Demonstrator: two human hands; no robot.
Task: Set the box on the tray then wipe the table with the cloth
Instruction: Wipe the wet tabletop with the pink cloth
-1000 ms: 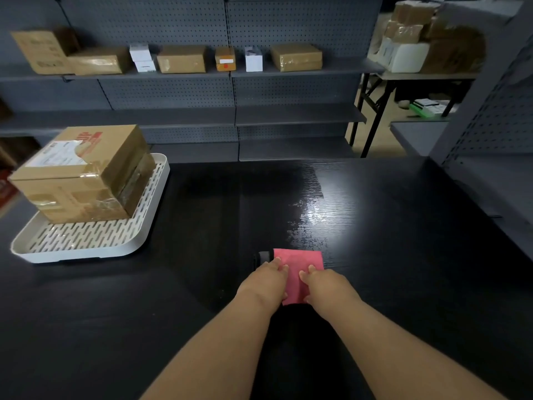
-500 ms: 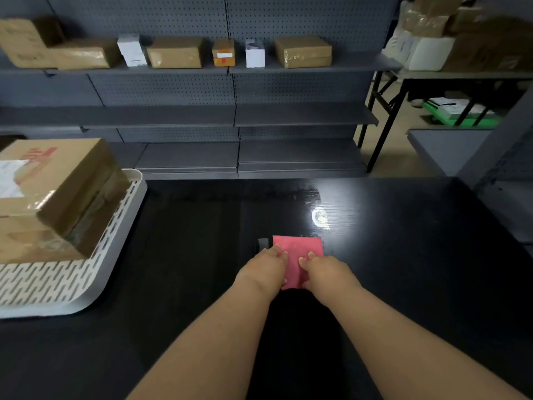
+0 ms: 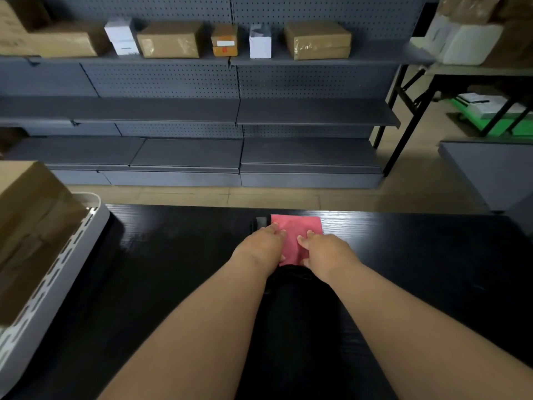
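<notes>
- Since the box sits already on the tray at the left, the wiping step is in hand.
- Both hands, left hand and right hand, press flat with fingers stretched on the pink cloth, near the far edge of the table.
- Next move, I judge: slide the cloth sideways or back, keeping pressure.

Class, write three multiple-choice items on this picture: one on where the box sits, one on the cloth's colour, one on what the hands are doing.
1. Where is the box?
A. on the tray
B. on the floor
C. in the person's hands

2. What colour is the cloth?
A. blue
B. pink
C. white

3. What are the hands doing?
A. lifting the tray
B. hanging clear of the table
C. pressing on the cloth

Answers: 1 A, the box rests in the white tray. 2 B, it shows pink against the black table. 3 C, the left hand and right hand lie flat on it.
</notes>
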